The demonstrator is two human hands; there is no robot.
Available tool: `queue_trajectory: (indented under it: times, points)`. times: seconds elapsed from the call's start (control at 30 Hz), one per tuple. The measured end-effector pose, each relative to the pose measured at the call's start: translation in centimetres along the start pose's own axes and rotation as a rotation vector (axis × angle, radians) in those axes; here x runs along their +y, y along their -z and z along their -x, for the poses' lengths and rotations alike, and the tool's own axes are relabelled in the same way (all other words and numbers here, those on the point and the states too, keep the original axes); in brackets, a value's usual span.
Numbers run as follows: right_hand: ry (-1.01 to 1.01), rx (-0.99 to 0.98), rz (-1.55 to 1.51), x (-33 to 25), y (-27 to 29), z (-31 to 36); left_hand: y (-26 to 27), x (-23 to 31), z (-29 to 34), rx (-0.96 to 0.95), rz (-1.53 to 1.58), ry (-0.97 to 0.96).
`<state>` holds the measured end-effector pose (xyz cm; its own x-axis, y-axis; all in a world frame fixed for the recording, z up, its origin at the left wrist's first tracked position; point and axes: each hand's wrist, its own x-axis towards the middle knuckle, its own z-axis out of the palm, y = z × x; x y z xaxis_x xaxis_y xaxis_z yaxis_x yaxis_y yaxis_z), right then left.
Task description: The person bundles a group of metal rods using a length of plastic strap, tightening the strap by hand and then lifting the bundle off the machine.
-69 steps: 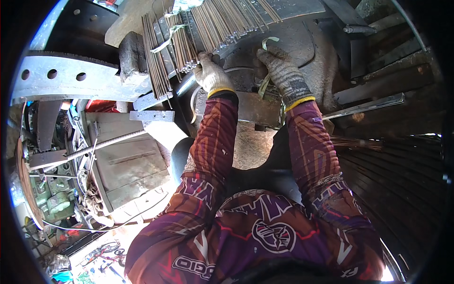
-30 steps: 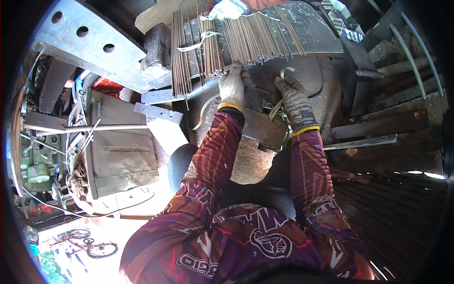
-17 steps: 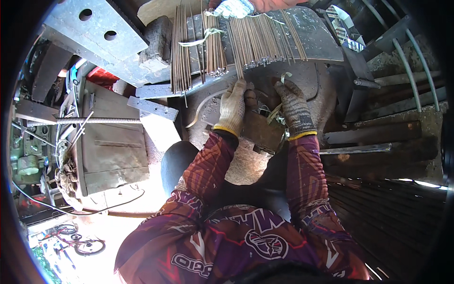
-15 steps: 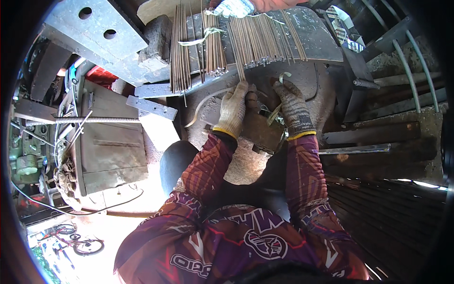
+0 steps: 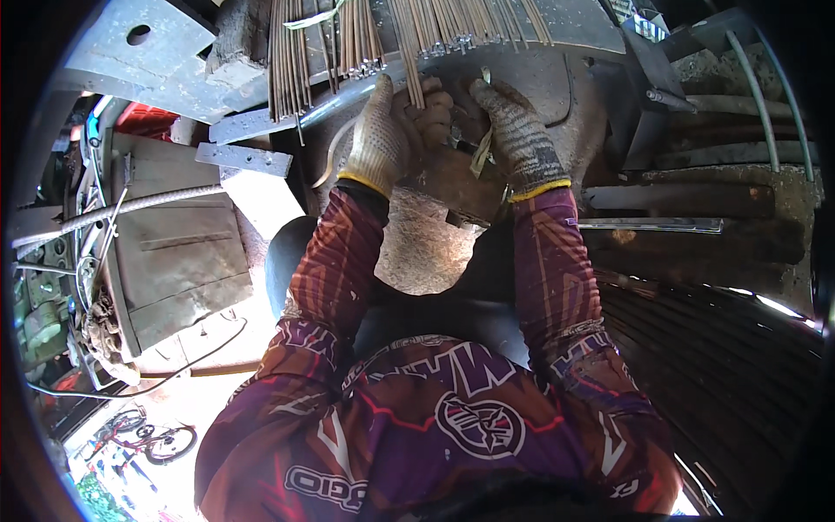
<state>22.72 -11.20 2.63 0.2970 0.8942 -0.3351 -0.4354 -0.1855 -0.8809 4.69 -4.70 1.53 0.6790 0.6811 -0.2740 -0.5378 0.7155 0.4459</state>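
Observation:
My left hand point(image 5: 376, 143), in a pale dotted glove, has its fingers stretched forward beside the near ends of thin brown metal rods point(image 5: 409, 65). It appears to hold nothing. My right hand point(image 5: 524, 143) wears a grey striped glove and pinches a thin pale strip point(image 5: 484, 75) at its fingertips. Another pale strip point(image 5: 481, 157) hangs by that palm. Between my hands sit rounded rusty lumps point(image 5: 435, 117) and a boxy, dirty metal piece point(image 5: 465, 187). To the left, a bundle of rods point(image 5: 289, 70) lies on the metal plate, with a pale tie point(image 5: 313, 19) across rods there.
A drilled metal plate point(image 5: 139, 65) and a dark block point(image 5: 239, 43) stand at the far left. Below them lies a flat bar with holes point(image 5: 243, 159). A brown metal panel point(image 5: 178, 235) stands left. Dark beams point(image 5: 678, 196) and bent pipes point(image 5: 752, 100) line the right.
My left hand has let go of the rod ends and moved left. My right hand keeps the strip. The view has shifted, so the rods sit higher and another person's gloved hand is out of sight.

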Motion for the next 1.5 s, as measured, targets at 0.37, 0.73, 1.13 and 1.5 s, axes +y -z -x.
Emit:
queue_trajectory:
  times: [0.37,0.73,1.13,1.5]
  points:
    - [0.001,0.022,0.012,0.0,0.5,-0.2,-0.4,1.0,-2.9,0.056,-0.223,-0.049]
    - [-0.045,0.092,0.130,0.4,0.6,-0.8,-2.2,1.0,-5.9,0.217,-0.018,-0.093]
    - [0.014,0.074,0.059,0.5,-0.6,-0.4,-1.0,0.4,-9.5,0.278,-0.253,-0.216]
    - [0.012,0.112,0.148,0.9,0.7,-1.5,-2.0,0.3,-7.2,0.308,-0.192,-0.104]
